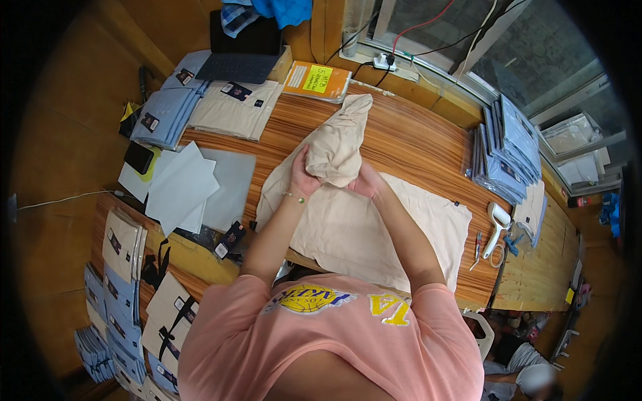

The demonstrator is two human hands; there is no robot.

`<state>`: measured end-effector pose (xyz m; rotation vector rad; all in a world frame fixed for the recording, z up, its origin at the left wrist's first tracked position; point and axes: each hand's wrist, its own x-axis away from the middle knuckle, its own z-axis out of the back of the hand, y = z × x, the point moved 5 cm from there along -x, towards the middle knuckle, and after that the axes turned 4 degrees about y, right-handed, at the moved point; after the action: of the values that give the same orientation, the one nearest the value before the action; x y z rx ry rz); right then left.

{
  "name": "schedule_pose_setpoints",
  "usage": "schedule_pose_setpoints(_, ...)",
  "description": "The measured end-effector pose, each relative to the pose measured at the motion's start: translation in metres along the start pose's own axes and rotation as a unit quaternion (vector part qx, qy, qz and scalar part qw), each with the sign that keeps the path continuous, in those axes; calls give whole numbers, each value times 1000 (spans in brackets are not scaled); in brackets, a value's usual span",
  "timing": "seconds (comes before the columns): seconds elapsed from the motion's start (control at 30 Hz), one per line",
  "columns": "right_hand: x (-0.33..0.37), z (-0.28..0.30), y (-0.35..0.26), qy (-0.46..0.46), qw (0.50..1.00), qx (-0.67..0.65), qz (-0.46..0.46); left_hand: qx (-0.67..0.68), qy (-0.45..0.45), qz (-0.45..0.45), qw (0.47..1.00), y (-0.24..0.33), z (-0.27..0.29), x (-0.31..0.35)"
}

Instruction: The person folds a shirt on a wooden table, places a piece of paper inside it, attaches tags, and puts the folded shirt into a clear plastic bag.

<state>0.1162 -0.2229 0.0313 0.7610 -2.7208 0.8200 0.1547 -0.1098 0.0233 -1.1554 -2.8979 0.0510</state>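
Currently I'm watching both hands (305,179) holding beige cloth (334,150) mid-frame; upper centre, a lettered yellow label (317,79) is marking an orange notebook (297,75).

The left hand (305,175) and right hand (366,182) hold a bunched-up part of a tan cloth (334,224) between them. The rest lies spread on the brown, stripy tabletop (414,147). To the right are a white roller (497,219) and a pile of blue clothes (501,157). White papers (180,184) lie to the left. An orange book (301,75) is at the back.
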Motion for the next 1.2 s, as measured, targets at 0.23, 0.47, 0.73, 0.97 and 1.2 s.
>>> schedule_pose_setpoints(0.23,-3,20,-4,24,998,16,48,-513,240,-21,824,17,27,17)
schedule_pose_setpoints(0.47,-9,27,-4,12,990,-87,110,-482,258,77,834,21,30,27)
schedule_pose_setpoints(0.73,-27,30,3,128,991,23,17,-107,213,-54,970,25,34,27)
schedule_pose_setpoints(0.97,-36,68,-95,298,651,625,312,-868,246,-304,307,62,-34,39)
schedule_pose_setpoints(1.2,-90,11,-143,234,217,910,264,-850,205,-72,481,52,-7,-54)
